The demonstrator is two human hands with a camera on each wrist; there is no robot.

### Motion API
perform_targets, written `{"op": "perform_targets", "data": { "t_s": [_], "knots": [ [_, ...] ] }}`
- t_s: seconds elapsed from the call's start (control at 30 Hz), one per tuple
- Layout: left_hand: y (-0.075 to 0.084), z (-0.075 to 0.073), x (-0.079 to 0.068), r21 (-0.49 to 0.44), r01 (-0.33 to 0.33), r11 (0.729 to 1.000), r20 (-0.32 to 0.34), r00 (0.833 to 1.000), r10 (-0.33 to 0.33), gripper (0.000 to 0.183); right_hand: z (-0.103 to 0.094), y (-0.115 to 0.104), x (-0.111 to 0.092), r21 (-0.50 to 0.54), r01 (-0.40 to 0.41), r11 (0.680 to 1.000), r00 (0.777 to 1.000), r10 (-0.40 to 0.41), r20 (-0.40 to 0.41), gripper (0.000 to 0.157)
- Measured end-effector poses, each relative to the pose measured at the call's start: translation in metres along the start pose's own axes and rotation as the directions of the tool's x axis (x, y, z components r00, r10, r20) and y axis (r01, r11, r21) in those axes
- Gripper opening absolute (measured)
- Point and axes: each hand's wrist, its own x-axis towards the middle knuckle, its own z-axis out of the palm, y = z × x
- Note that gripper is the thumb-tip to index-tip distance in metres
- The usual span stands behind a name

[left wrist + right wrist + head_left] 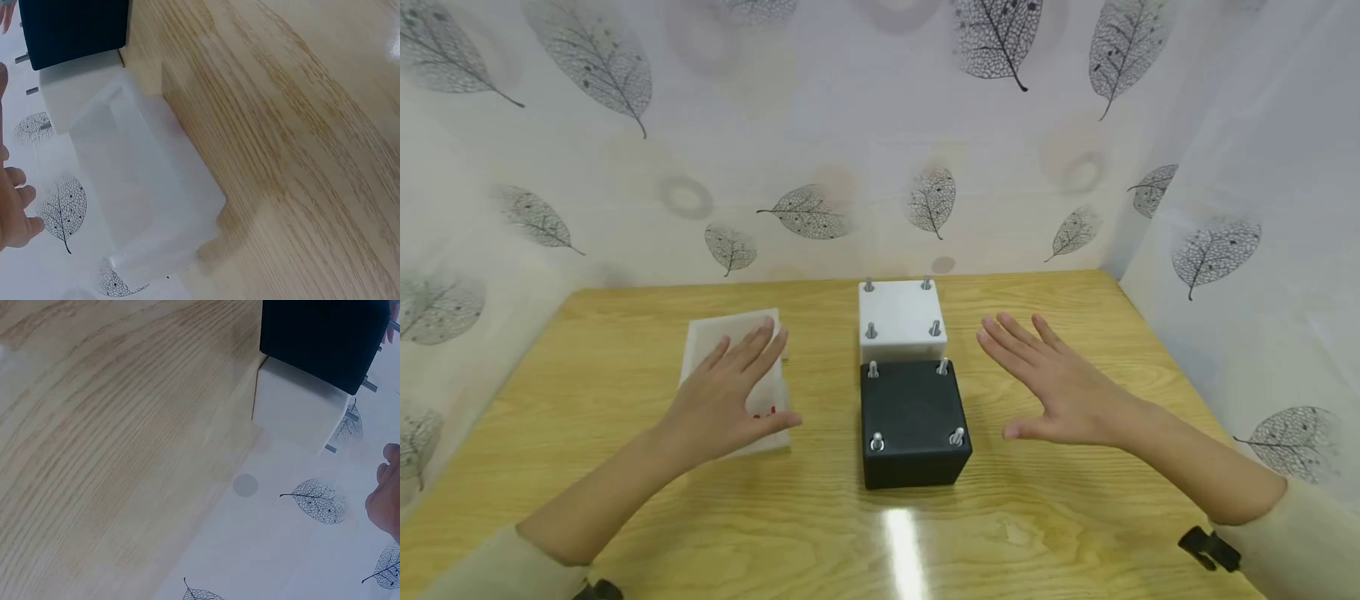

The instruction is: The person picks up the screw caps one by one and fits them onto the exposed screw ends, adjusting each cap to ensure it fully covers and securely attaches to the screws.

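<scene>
My left hand is held over a translucent white plastic bin, fingers spread and nothing in its grasp. It hides part of the bin and some red marking on it. To the right, my right hand is also spread out and holds nothing, its thumb pointing toward a black block. Behind that block stands a white block of similar shape. Metal bolts stick up from the top corners of both blocks. In the left wrist view the bin shows its open inside and a wall.
The blocks and bin stand on a wood-grain table, with light glaring off its front middle. A pale curtain printed with leaves closes off the back and both sides. Dark straps sit at the sleeves.
</scene>
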Motion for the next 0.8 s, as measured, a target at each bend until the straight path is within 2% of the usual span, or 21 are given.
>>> {"op": "perform_targets", "data": {
  "t_s": [0.13, 0.27, 0.43, 0.53, 0.63, 0.8],
  "knots": [
    [-0.001, -0.001, 0.0, -0.022, 0.01, 1.0, 0.007, 1.0, -0.01, 0.093, 0.0, -0.002, 0.003, 0.015, 0.061, 0.998, 0.998, -0.061, -0.01, 0.097],
    [-0.003, -0.004, 0.0, -0.142, 0.082, 0.986, 0.063, 0.995, -0.074, 0.092, 0.003, -0.004, 0.005, 0.005, 0.11, 0.994, 0.994, -0.109, -0.026, 0.097],
    [-0.007, -0.008, 0.0, -0.323, 0.249, 0.913, 0.17, 0.964, -0.202, 0.091, 0.009, -0.007, 0.005, -0.021, 0.161, 0.987, 0.983, -0.162, -0.092, 0.096],
    [-0.009, -0.01, 0.0, -0.372, 0.304, 0.877, 0.206, 0.948, -0.242, 0.086, 0.013, -0.009, 0.007, -0.034, 0.185, 0.982, 0.974, -0.188, -0.13, 0.096],
    [-0.012, -0.011, 0.001, -0.389, 0.328, 0.861, 0.223, 0.94, -0.257, 0.08, 0.015, -0.011, 0.009, -0.044, 0.212, 0.976, 0.966, -0.216, -0.145, 0.096],
    [-0.021, -0.013, 0.002, -0.38, 0.378, 0.844, 0.294, 0.915, -0.278, 0.073, 0.017, -0.015, 0.016, -0.046, 0.267, 0.963, 0.952, -0.27, -0.142, 0.096]
  ]
}}
